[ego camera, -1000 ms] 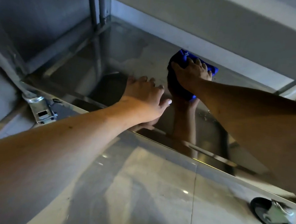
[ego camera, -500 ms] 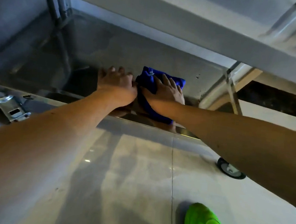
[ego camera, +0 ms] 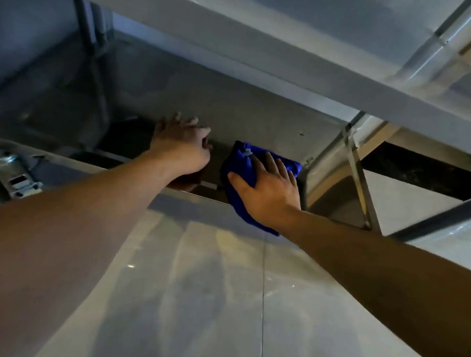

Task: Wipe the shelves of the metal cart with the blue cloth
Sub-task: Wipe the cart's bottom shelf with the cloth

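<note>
The blue cloth [ego camera: 244,176] is judged to be light, soft and limp, so it is best handled bunched under a flat palm rather than pinched at one corner, where it would trail. On polished steel it can be expected to slide readily, and steady downward pressure is needed for it to wipe rather than skate.

It is seen as a deep, saturated blue, crumpled into a thick wad, with a small pale tag near its upper edge. It is pressed onto the bottom shelf [ego camera: 263,120] of the metal cart, at the front lip, with one fold hanging over the edge.

The right hand [ego camera: 271,187] is spread open on top of the cloth, fingers extended, pressing rather than clasping. The left hand [ego camera: 181,147] is laid on the shelf just beside it; its grip appears loosely curled, though this is poorly shown in the dim light.
</note>
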Motion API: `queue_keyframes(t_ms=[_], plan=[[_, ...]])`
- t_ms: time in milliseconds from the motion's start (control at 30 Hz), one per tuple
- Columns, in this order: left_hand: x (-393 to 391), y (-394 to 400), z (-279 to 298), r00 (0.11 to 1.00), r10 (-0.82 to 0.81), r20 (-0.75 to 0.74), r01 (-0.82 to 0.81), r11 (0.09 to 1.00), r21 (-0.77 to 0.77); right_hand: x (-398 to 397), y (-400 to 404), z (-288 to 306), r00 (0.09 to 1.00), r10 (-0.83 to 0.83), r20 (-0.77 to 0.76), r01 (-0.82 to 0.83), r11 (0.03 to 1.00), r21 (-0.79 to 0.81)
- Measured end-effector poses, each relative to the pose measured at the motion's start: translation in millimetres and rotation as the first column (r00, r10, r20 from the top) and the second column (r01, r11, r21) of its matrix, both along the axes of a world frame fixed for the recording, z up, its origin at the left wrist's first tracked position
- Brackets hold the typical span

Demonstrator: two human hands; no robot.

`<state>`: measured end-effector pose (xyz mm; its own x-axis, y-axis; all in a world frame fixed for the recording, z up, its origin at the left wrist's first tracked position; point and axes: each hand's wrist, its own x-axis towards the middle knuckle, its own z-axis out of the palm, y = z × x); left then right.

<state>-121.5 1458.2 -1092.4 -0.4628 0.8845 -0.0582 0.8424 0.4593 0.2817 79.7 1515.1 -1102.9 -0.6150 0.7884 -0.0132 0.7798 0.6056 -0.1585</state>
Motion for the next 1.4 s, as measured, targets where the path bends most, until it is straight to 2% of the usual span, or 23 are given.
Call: queue_keyframes(t_ms=[167,300,467,667,900,1000,1167,1333,1400], plan=[[33.3,36.4,11.2,0.996,-0.091,-0.016,0.092,0.995,0.030,-11.7,66.3,1.7,0.997,-0.074,-0.001,0.074,0.997,0.000],[61.5,53.7,3.2,0.985,-0.161,0.066,0.150,0.979,0.141,-17.5,124.4,-1.1,0.989,-0.141,-0.040,0.142,0.990,0.024],[68.6,58.5,-4.4,0.977,-0.170,-0.132,0.185,0.976,0.112,-25.7,194.4,0.3,0.982,-0.186,-0.035,0.187,0.982,0.019],[71.7,59.1,-3.2,0.977,-0.180,-0.114,0.188,0.981,0.058,-15.8,236.3,8.1,0.971,-0.234,-0.040,0.234,0.972,-0.006],[83.6,62.0,8.1,0.985,-0.141,-0.102,0.142,0.990,0.006,0.4,206.0,6.0,0.966,-0.251,-0.052,0.253,0.967,0.022],[86.4,68.2,15.5,0.994,-0.107,-0.022,0.105,0.992,-0.063,18.1,176.3,7.7,0.972,-0.231,-0.041,0.232,0.972,0.027],[88.4,86.2,25.5,0.971,0.008,0.237,0.035,0.984,-0.177,55.6,120.4,5.6,0.984,-0.178,-0.017,0.179,0.983,0.040],[93.6,91.1,28.4,0.966,0.048,0.256,0.002,0.981,-0.191,102.9,79.5,9.8,0.999,-0.004,0.036,0.003,1.000,0.025],[101.9,92.0,25.3,0.958,0.079,0.276,-0.026,0.982,-0.189,121.7,66.6,8.9,0.998,0.012,0.057,-0.013,1.000,0.021]])
